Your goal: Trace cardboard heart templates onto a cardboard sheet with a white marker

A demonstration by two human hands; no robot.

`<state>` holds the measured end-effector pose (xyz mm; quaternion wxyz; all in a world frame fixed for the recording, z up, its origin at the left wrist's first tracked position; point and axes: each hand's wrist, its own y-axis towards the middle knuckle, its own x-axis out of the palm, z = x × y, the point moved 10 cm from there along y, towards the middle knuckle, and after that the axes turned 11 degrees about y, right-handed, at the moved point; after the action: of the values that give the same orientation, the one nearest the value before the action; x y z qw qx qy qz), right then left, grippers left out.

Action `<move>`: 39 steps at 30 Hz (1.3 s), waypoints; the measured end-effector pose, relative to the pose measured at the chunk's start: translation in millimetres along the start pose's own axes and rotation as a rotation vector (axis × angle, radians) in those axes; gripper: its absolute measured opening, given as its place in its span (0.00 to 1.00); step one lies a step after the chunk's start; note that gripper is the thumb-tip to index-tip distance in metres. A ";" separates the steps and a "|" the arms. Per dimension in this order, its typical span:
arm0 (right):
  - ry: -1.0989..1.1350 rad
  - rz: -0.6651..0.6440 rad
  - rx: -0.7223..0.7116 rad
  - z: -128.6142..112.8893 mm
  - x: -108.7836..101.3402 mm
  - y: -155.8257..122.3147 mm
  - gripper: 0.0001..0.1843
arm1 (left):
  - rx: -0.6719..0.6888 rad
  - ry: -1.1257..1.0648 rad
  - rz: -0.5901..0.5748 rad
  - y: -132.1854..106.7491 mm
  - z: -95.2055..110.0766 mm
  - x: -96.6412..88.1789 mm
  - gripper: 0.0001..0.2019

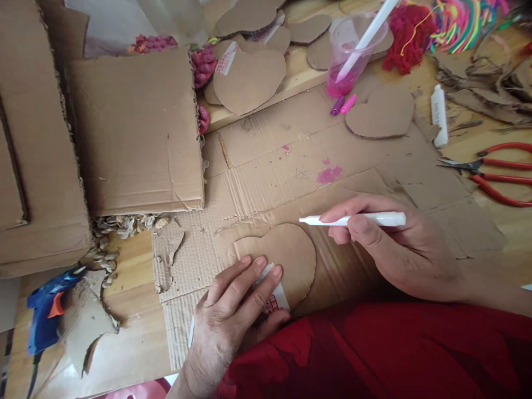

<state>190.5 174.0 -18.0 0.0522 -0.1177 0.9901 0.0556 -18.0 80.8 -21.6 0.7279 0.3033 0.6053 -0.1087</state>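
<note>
My left hand (236,302) lies with fingers stretched over a cardboard heart (293,249), pressing it onto a larger cardboard sheet (344,266). A white label with red print shows beside my fingers on that heart. In my right hand (386,244) a white marker pen (374,219) is pinched between thumb and fingers. Its tip points left, just above the heart's upper edge; whether it touches the cardboard I cannot tell. Pink stains mark the cardboard mat farther back.
A blue glue gun (45,310) rests at the left near large cardboard pieces (137,133). At the right are red-handled scissors (490,169) and a white tube (439,116). Behind stand a plastic cup (347,61) with a pen, cut hearts (249,80) and red yarn (409,39).
</note>
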 end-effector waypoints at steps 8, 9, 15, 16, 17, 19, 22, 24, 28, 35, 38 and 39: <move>0.012 -0.016 0.121 12.5 4.0 26.6 0.12 | -0.004 0.025 0.012 0.4 -0.1 -2.7 0.18; 0.029 -0.016 0.110 13.2 6.1 29.8 0.12 | -0.006 0.027 0.011 0.5 0.1 -2.6 0.18; -0.011 -0.065 -0.010 5.4 15.0 35.4 0.11 | -0.035 0.017 0.017 -0.7 -0.6 -1.9 0.17; -0.028 -0.076 -0.019 4.4 15.3 35.2 0.11 | -0.037 0.017 0.020 -1.0 -0.6 -1.8 0.17; -0.041 -0.083 -0.024 3.8 15.2 35.2 0.11 | -0.040 0.017 0.017 -1.2 -0.7 -1.4 0.17; -0.055 -0.088 -0.025 3.9 14.3 35.3 0.12 | -0.052 0.021 0.007 -1.4 -1.6 -0.5 0.17; -0.056 -0.091 -0.018 5.1 14.2 35.8 0.12 | -0.052 0.029 0.006 -1.4 -2.1 -1.5 0.18; -0.050 -0.088 -0.021 5.1 14.3 35.9 0.12 | -0.036 0.028 0.003 -1.3 -1.6 -1.8 0.18; -0.057 -0.090 -0.018 5.2 15.3 35.8 0.12 | -0.018 0.017 0.008 -1.3 -1.3 -1.9 0.17; -0.077 -0.075 -0.033 4.3 15.4 35.1 0.09 | -0.017 0.015 0.013 -2.0 -1.1 -0.5 0.17; -0.119 -0.082 -0.064 1.6 15.2 34.9 0.05 | -0.019 0.024 0.010 -1.4 -1.0 -1.7 0.16; -0.134 -0.090 -0.076 0.4 14.9 34.6 0.05 | -0.023 0.029 0.014 -1.0 -1.2 -3.1 0.16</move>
<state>167.9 204.1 -16.8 0.1162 -0.1599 0.9753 0.0984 -20.2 80.0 -19.1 0.7232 0.3007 0.6149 -0.0922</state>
